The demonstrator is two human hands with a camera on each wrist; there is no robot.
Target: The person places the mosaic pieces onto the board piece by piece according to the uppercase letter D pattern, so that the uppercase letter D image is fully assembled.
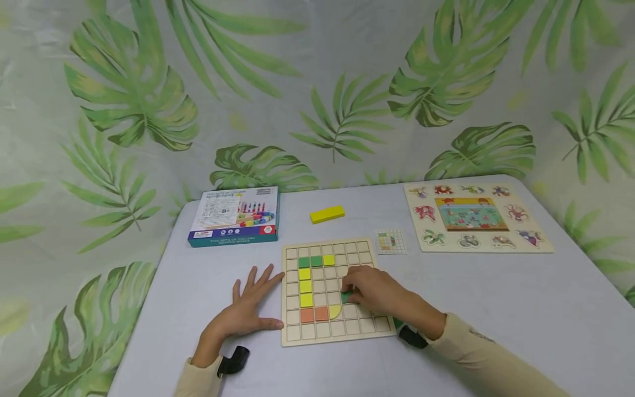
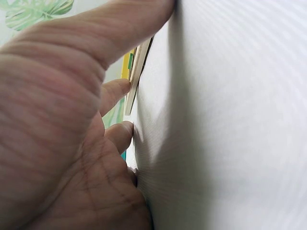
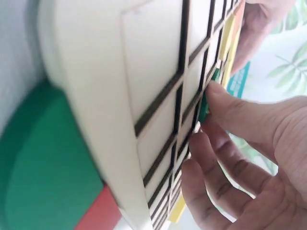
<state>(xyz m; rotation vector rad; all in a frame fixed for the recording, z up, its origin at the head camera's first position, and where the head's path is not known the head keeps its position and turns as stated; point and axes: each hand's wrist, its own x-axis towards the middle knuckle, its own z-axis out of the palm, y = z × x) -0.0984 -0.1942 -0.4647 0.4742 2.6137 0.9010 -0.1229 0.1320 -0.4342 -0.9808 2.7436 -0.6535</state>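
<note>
A wooden grid board (image 1: 294, 332) lies on the table. My right hand (image 1: 379, 289) is over its right half, thumb and fingertips pinching a small green tile (image 1: 345, 298) at a square; the right wrist view shows this green tile (image 3: 203, 108) against the grid, partly hidden by the thumb. My left hand (image 1: 243, 311) has its fingers spread, with fingertip and thumb touching the board's left edge. On the grid sit two green tiles (image 1: 316, 261) and a yellow tile (image 1: 329, 259) in a row, a column of yellow tiles (image 1: 305, 286), two orange tiles (image 1: 322, 313) and a yellow quarter-round tile (image 1: 335, 312).
Behind the board are a toy box (image 1: 233, 215), a yellow block (image 1: 327, 214) and a small pattern card (image 1: 391, 241). A sea-animal puzzle board (image 1: 419, 218) lies at the back right. A green rounded piece (image 3: 48, 163) and a red piece (image 3: 100, 211) lie by the board's near right edge.
</note>
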